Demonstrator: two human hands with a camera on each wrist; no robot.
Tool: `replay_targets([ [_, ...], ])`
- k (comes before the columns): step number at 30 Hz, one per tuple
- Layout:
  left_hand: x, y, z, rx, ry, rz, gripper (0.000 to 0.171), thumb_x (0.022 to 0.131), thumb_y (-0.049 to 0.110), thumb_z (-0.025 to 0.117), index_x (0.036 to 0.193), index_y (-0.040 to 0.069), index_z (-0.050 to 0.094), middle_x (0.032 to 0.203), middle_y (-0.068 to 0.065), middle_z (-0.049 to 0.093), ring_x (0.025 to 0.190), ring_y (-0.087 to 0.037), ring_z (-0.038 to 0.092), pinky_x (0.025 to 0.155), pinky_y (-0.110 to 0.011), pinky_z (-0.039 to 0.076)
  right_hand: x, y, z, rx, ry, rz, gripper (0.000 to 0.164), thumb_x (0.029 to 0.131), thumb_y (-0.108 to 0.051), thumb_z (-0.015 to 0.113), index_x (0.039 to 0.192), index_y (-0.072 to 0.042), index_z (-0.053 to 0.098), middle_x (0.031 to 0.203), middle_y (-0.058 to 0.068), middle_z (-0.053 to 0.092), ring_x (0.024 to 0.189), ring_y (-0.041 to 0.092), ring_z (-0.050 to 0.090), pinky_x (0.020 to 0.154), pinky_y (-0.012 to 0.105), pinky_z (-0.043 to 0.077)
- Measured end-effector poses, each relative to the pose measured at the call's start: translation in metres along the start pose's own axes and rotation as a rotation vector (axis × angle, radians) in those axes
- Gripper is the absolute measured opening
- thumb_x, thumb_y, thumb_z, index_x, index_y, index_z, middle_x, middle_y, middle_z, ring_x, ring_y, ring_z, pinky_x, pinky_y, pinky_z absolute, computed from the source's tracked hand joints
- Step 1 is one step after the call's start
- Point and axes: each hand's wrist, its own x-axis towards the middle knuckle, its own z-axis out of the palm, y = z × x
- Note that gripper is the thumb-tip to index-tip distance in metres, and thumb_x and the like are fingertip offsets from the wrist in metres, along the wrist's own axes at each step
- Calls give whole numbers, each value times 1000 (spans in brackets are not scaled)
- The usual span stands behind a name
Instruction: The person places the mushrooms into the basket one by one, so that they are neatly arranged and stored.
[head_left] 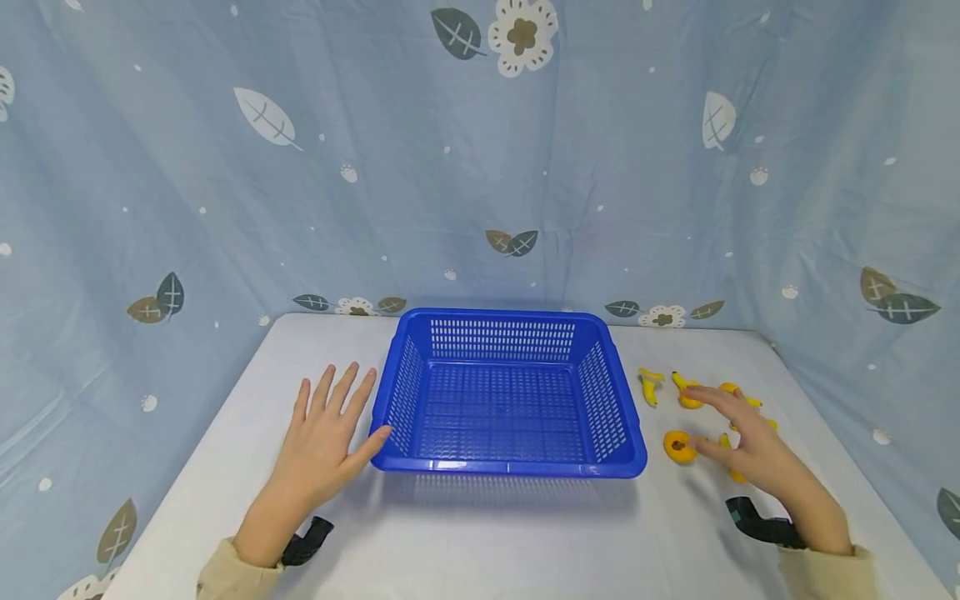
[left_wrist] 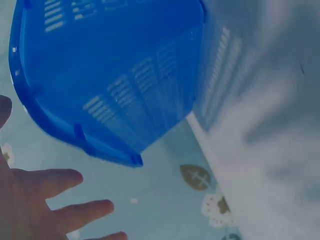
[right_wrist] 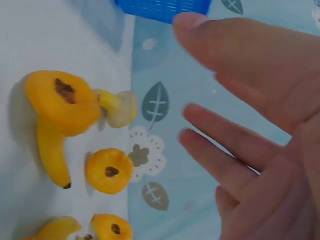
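A blue plastic basket [head_left: 510,468] with slotted walls sits mid-table with nothing inside. My left hand [head_left: 318,446] hovers beside its left wall, fingers spread, thumb at the front left corner of the rim. Over on the right, my right hand [head_left: 761,458] hangs above small yellow and orange toy fruits, its thumb and fingers apart and holding nothing. Nearest the thumb lies an orange fruit half [head_left: 678,447] with a dark centre. Behind it are a partly peeled banana [head_left: 649,389] and a yellow banana [head_left: 680,381]. The right hand partly hides several other pieces.
The white table [head_left: 495,550] meets a blue curtain [head_left: 450,150] with leaf and flower prints at its back and sides. In the right wrist view, an orange half [right_wrist: 62,100] overlaps a banana [right_wrist: 54,157]. Black wrist mounts [head_left: 761,521] stick out beside both wrists.
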Motion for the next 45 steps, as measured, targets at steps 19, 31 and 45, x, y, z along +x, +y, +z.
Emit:
replay_targets([
  [19,6,26,12,-35,-126,29,103,88,69,54,154,-5,25,163,-22,15,149,-42,9,118,-61,7,6,9,21,6,-271,143,36,74,11,74,105,-7,73,113,14,68,112,46,56,106,76,18],
  [31,5,30,18,-128,-191,4,111,88,71,54,154,-9,15,164,-23,4,151,-37,3,122,-48,6,11,9,29,-125,-306,185,28,77,13,72,97,-6,76,111,17,68,106,44,60,89,60,52],
  [45,4,33,21,-123,-132,24,110,88,67,58,152,-13,18,161,-28,9,149,-42,8,121,-51,10,12,8,28,-155,-310,233,26,78,11,75,100,-2,76,109,17,69,105,43,61,89,59,52],
])
